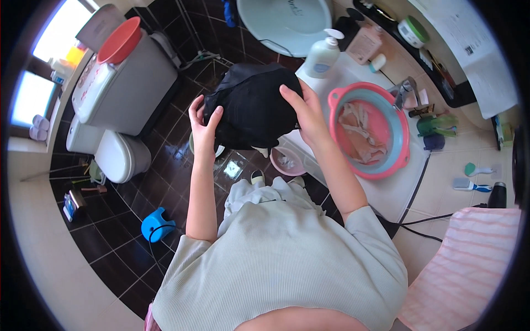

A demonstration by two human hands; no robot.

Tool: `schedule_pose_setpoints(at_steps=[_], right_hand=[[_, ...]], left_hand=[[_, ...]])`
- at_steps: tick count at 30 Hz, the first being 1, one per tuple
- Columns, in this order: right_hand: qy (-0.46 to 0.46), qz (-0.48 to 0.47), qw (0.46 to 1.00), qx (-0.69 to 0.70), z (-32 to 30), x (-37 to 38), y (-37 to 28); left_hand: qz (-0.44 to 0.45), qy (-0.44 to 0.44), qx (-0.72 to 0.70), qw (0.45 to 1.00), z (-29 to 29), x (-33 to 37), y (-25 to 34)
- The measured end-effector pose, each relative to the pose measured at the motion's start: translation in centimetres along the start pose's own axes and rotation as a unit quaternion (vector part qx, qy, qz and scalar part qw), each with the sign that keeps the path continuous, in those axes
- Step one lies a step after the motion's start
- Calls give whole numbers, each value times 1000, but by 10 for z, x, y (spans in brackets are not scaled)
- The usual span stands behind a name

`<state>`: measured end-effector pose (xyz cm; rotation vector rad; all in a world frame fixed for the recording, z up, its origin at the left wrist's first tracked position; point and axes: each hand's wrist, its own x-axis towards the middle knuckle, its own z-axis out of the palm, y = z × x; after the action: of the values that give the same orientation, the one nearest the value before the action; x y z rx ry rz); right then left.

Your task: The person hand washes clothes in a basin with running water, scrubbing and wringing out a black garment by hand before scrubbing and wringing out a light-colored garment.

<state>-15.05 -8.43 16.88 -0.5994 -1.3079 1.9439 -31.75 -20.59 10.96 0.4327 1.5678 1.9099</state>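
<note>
A black cloth item (pixel 251 105), rounded and bunched so that I cannot tell its exact kind, is held up in front of me with both hands. My left hand (pixel 205 122) grips its left side, thumb on the near face and the other fingers partly behind. On its right side, my right hand (pixel 307 110) presses a thumb on top, with most fingers hidden behind the cloth. A small pale tip hangs at the lower edge. To the right, a pink and blue basin (pixel 406 148) on the white counter holds pale wet-looking cloth (pixel 356 129).
A metal tap (pixel 406 88) reaches over the basin, with a white pump bottle (pixel 322 57) nearby. On the dark tiled floor are a small pink bowl (pixel 298 166) and a blue stool (pixel 156 226). A toilet (pixel 122 157) stands left; a large pale basin (pixel 254 33) lies ahead.
</note>
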Motion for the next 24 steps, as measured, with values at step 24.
schedule_pose_setpoints(at_steps=[24], right_hand=[[-328, 12, 906, -266, 107, 56, 55]], left_hand=[[160, 40, 239, 957, -72, -14, -29]])
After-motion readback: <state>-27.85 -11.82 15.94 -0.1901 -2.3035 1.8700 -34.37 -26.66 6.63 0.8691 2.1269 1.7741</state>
